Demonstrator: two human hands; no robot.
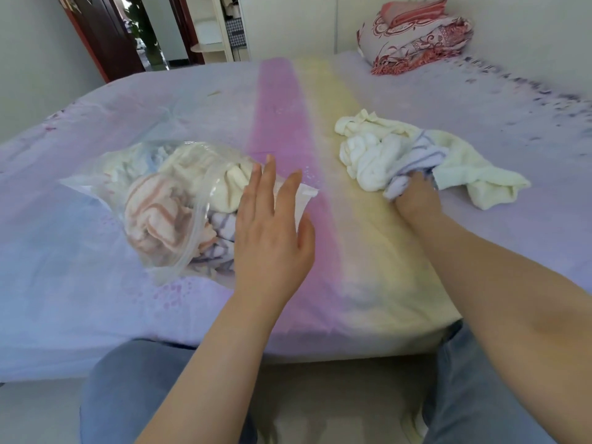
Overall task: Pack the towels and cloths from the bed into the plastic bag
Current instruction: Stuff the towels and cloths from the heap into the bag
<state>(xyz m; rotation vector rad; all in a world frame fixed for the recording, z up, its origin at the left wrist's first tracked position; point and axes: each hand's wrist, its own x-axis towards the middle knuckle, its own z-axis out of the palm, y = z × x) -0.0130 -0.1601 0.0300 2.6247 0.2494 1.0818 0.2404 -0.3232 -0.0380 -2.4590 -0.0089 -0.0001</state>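
Right hand (416,197) is closed in a fist on the near end of a lilac-and-white striped cloth (413,161); the fingers are buried in the fabric and not seen. That cloth is tangled with a bunched white terry towel (368,158) and a pale yellow terry towel (461,161), the three lying as one loose heap on the yellow band of the pastel striped bedsheet (128,299), to the right of centre.

Handling, judged: all pieces are taken to be light, soft and limp, with no stiffness to carry shape. A pull on the striped cloth is likely to drag its neighbours along. A gathered handful at the bulk of the heap is thought a surer hold than a corner.

Left hand (272,232) is flat, fingers spread, palm down over the right end of the clear plastic bag (179,200); whether it presses on the film cannot be told.

The bag lies on its side on the left half of the bed, well apart from the heap. It is already holding a peach-striped white towel (157,219), cream cloths and a purple-checked cloth. The film is expected to be slippery and to collapse unless its mouth is held open.
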